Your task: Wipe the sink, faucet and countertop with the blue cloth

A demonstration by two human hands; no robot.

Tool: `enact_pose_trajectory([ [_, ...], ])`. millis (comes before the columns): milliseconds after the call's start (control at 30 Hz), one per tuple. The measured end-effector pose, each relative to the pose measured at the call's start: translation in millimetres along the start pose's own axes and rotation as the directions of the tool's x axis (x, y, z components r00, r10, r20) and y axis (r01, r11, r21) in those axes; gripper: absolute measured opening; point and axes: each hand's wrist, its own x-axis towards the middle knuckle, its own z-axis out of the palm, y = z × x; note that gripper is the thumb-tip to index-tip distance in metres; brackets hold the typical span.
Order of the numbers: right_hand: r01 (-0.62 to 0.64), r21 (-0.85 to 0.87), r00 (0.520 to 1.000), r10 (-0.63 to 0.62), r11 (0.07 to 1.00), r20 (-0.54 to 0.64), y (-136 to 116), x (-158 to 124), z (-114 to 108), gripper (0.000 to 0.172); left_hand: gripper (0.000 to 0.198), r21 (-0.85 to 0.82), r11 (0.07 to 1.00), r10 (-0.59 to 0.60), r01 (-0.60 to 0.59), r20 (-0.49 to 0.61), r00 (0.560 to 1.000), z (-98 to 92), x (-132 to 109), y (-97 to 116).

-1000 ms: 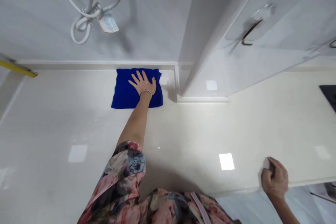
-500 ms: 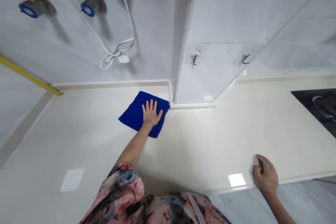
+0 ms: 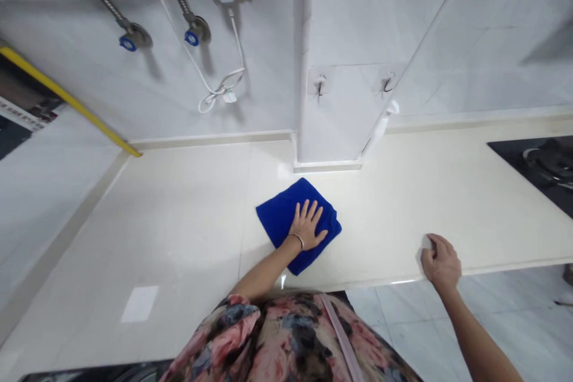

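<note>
A blue cloth (image 3: pixel 280 212) lies spread on the pale countertop (image 3: pixel 188 203), in front of the wall pillar. My left hand (image 3: pixel 307 228) rests flat on the cloth with its fingers apart, a thin bracelet round the wrist. At the counter's front edge on the right, my right hand (image 3: pixel 442 262) rests with its fingers curled inward. Whether anything lies within those curled fingers is hidden.
A black gas hob (image 3: pixel 537 170) is set into the counter at right. Two hooks hang on the pillar (image 3: pixel 342 113). Blue-capped valves (image 3: pixel 128 43), a tied white cable (image 3: pixel 215 95) and a yellow pipe (image 3: pixel 71 101) are along the walls at left.
My left hand and the blue cloth have moved right and toward the front edge, away from the pillar's corner. The camera view has shifted. My right hand stays curled at the edge.
</note>
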Motion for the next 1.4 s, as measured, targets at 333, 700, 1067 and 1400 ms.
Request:
enact_pose_trajectory([
  [333,0.038,0.029,0.999,-0.037,0.999,-0.029,6,4,3,0.048,0.076,-0.069,0.984,0.163,-0.162,0.022,0.986,7.4,-59,15],
  [700,-0.013,0.019,1.0,0.013,1.0,0.012,-6,6,-2,0.046,0.07,0.031,0.955,-0.295,0.295,-0.027,0.955,-34.5,-171,-110],
  [1067,-0.019,0.023,1.0,0.018,1.0,0.014,-4,3,2,0.047,0.083,0.013,0.621,-0.761,0.784,-0.228,0.607,-49.6,-231,-154],
  [1400,-0.079,0.043,0.995,0.077,0.996,0.057,-17,4,-4,0.045,0.084,0.155,0.861,-0.471,0.484,-0.114,0.875,-13.8,-172,-61],
])
